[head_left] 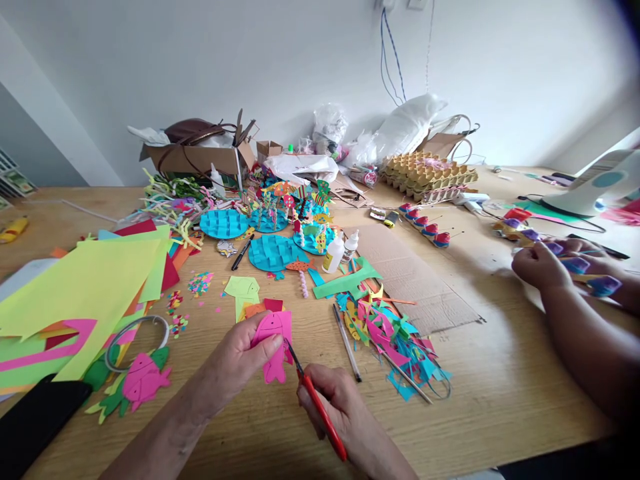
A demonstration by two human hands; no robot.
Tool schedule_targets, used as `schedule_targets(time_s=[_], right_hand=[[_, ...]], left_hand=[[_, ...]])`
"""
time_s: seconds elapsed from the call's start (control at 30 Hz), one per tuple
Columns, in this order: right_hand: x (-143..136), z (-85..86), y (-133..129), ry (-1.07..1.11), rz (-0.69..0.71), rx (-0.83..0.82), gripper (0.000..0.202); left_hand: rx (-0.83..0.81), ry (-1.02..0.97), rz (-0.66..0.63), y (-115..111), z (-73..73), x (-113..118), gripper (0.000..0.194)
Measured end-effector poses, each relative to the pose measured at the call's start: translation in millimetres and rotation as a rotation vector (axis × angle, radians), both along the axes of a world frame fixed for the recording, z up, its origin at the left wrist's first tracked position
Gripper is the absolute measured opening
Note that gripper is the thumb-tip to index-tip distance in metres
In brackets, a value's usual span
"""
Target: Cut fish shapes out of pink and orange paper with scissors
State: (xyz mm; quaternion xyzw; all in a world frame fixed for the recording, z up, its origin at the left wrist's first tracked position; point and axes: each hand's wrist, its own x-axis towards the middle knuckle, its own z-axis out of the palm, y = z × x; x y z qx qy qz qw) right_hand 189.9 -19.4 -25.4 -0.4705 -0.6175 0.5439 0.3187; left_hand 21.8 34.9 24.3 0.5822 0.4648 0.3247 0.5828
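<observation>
Between the thumb and fingers of my left hand [253,347] is a pink paper fish [274,370] with drawn lines and an eye, partly cut out. My right hand [340,410] is closed around red-handled scissors [320,413], whose blades touch the right edge of the pink paper. Just beyond lie yellow-green paper with a drawn outline [243,290] and some orange and red pieces, partly hidden by my left hand. To the left, a cut pink fish [145,380] rests on green ones beside a tape roll [137,343].
Stacked coloured paper [95,273] covers the left. Blue paper discs [277,252] with small fish stand in the middle, near glue bottles [333,253]. Paper scraps [385,327] and a pen [347,343] lie right. Another person's hands [543,263] hold painted egg-carton pieces [603,283].
</observation>
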Motion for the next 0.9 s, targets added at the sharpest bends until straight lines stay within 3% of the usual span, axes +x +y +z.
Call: schedule_targets(time_s=[0.43, 0.9], right_hand=[[2.5, 3.9, 1.1, -0.079, 0.032, 0.073, 0.040], [1.3, 3.7, 2.3, -0.069, 0.022, 0.075, 0.036]], left_hand=[[-0.023, 0.022, -0.071, 4.2, -0.1, -3.2, 0.018], [-0.073, -0.022, -0.030, 0.9, -1.9, -6.2, 0.017]])
